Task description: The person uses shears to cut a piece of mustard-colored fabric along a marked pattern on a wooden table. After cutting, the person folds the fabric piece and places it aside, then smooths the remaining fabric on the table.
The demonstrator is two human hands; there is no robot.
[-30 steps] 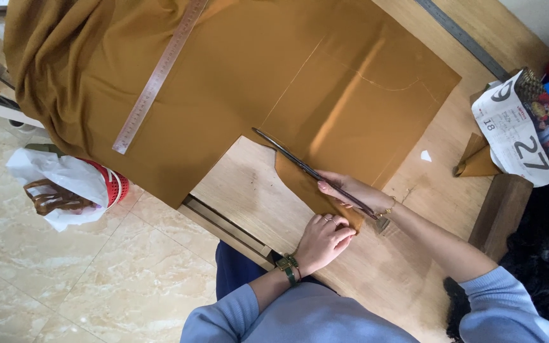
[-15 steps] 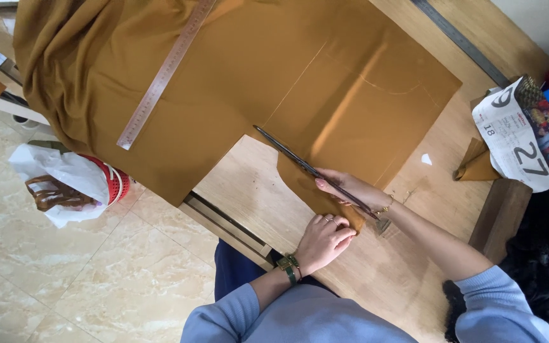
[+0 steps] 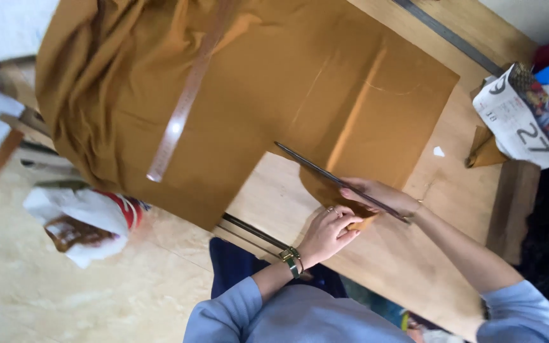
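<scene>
A large mustard-brown cloth point(image 3: 274, 82) is spread over a wooden table point(image 3: 274, 190), with a rectangular notch cut from its near edge. My right hand point(image 3: 379, 194) grips long dark scissors point(image 3: 332, 178), the blades pointing up-left along the cut edge. My left hand point(image 3: 328, 232), with a ring and a wristwatch, presses down on a small flap of the cloth beside the scissors. A long metal ruler point(image 3: 189, 95) lies diagonally on the cloth to the left.
A calendar sheet and folded papers point(image 3: 528, 114) sit at the table's right end beside a brown cloth scrap point(image 3: 484, 149). A small white chalk piece point(image 3: 438, 151) lies nearby. A white bag with red inside point(image 3: 87, 219) rests on the tiled floor at left.
My left hand has moved up onto the cloth flap, closer to my right hand. The view has shifted slightly; the scissors stay at the cut edge.
</scene>
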